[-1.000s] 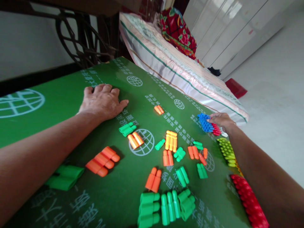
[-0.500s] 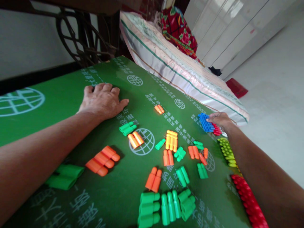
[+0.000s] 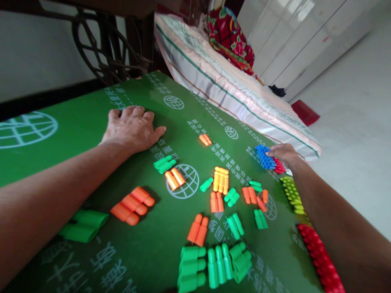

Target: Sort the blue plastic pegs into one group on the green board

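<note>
My left hand (image 3: 131, 129) lies palm down on the green board (image 3: 91, 110), its thumb out to the side and nothing in it. At the board's right edge, my right hand (image 3: 285, 154) has its thumb on a cluster of joined blue plastic tube blocks (image 3: 264, 158); its other fingers are mostly hidden. A red cluster (image 3: 279, 166) sits right beside the blue one, below my fingers. Nearest my left hand are a green double block (image 3: 165, 164) and an orange double block (image 3: 174, 179).
Orange blocks (image 3: 132, 205), green blocks (image 3: 220, 266) and a yellow-orange group (image 3: 220, 180) are scattered over the board. Along its right edge lie a yellow-green cluster (image 3: 292, 193) and a long red cluster (image 3: 320, 258). Behind stands a bed (image 3: 232, 95); dark ironwork (image 3: 104, 49) is at back left.
</note>
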A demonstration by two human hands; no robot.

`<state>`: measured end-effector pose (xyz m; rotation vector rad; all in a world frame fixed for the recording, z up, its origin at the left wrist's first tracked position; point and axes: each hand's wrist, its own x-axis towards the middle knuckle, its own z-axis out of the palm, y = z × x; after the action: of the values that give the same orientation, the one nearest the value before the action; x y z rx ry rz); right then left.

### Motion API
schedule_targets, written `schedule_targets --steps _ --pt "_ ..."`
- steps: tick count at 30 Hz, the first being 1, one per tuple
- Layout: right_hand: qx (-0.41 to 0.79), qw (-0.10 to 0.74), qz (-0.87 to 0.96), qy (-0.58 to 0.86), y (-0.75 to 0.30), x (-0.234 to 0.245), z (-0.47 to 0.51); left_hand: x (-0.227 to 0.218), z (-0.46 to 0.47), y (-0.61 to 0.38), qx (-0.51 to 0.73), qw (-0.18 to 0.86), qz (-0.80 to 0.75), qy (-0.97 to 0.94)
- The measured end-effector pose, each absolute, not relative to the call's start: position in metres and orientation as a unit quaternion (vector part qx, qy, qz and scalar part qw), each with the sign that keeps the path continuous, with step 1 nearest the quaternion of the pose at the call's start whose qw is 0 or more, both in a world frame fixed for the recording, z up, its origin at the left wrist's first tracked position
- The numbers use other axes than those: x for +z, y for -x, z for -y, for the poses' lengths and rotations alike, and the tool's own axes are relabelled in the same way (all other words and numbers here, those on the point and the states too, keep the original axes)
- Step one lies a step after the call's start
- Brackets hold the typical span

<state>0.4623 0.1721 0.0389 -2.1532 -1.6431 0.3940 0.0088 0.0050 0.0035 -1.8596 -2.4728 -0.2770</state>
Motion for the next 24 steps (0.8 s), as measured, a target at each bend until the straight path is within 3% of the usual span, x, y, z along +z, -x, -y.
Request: schedule_targets --steps 24 --pt "0.162 0.237 0.567 0.772 -0.460 0.034 -0.167 0.010 -0.003 -0.012 -0.072 0.016 0.798 0.599"
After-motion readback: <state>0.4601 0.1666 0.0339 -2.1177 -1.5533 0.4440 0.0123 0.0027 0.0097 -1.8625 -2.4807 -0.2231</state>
